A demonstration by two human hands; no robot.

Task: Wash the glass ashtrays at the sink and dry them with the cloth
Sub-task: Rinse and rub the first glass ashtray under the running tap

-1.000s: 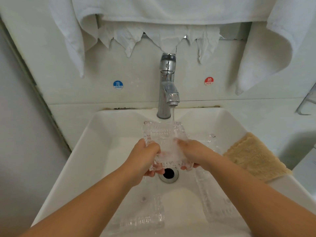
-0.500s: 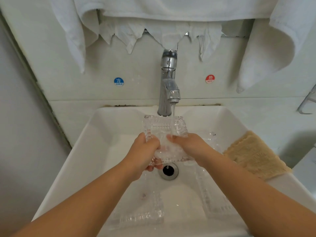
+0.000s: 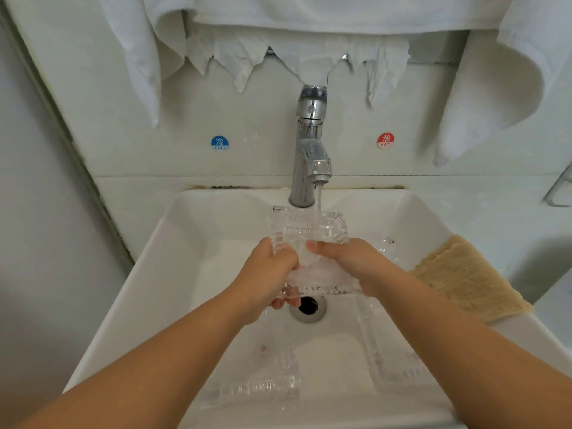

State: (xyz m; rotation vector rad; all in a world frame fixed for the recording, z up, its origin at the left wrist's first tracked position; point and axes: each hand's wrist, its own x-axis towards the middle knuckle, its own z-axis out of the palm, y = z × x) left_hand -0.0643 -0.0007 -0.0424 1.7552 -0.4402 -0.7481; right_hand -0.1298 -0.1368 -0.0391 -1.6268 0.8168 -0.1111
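Observation:
A square cut-glass ashtray (image 3: pixel 309 226) is held tilted under the running tap (image 3: pixel 309 150), above the drain (image 3: pixel 308 306). My left hand (image 3: pixel 267 278) grips its left edge, fingers curled beneath. My right hand (image 3: pixel 349 261) holds the right side, thumb pressed on the inner face. Water runs over the glass. Two more glass ashtrays lie in the white sink (image 3: pixel 161 261): one at the front left (image 3: pixel 263 376), one at the right (image 3: pixel 390 351), partly hidden by my right forearm. A tan cloth (image 3: pixel 467 280) lies on the sink's right rim.
White towels (image 3: pixel 501 88) hang from a rail above the tap. Blue cold (image 3: pixel 219 143) and red hot (image 3: pixel 385 140) stickers mark the wall. A grey wall closes in on the left. A metal fitting (image 3: pixel 560 190) shows at the right edge.
Both hands have raised the ashtray slightly toward the spout, and my right thumb has shifted across its inner face. The ashtrays lying in the sink have not moved.

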